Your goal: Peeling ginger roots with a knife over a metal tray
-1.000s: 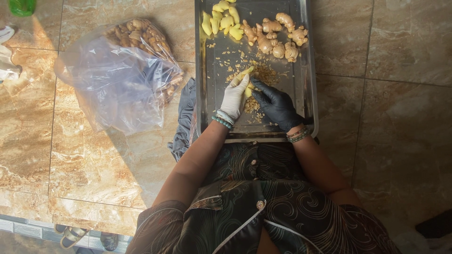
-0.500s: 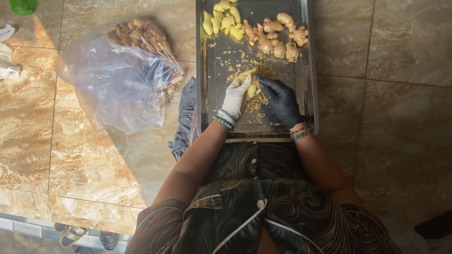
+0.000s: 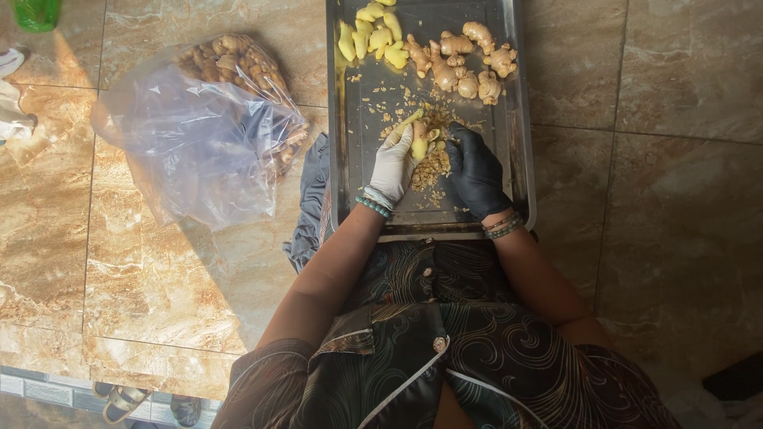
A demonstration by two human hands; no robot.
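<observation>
One clear plastic bag (image 3: pixel 208 135) of unpeeled ginger lies on the tiled floor left of one steel tray (image 3: pixel 520 151); the white-gloved left hand (image 3: pixel 395 163) grips a peeled ginger piece (image 3: pixel 419 139) over the tray; the black-gloved right hand (image 3: pixel 474 168) curls closed beside it, its contents hidden; about seven peeled pieces (image 3: pixel 373 38), roughly six unpeeled (image 3: pixel 465 63).

My left hand (image 3: pixel 395 163) wears a thin, matt white rubbery glove; my right hand (image 3: pixel 474 171) wears a black one with a faint sheen. The tray (image 3: pixel 350 159) under them is dull, scuffed metal. At ten o'clock lies a clear, crinkled plastic bag (image 3: pixel 199 151), glossy in the light. The floor tiles (image 3: pixel 652 199) are polished marble-look stone. My dress (image 3: pixel 445 334) is smooth patterned cloth.
</observation>
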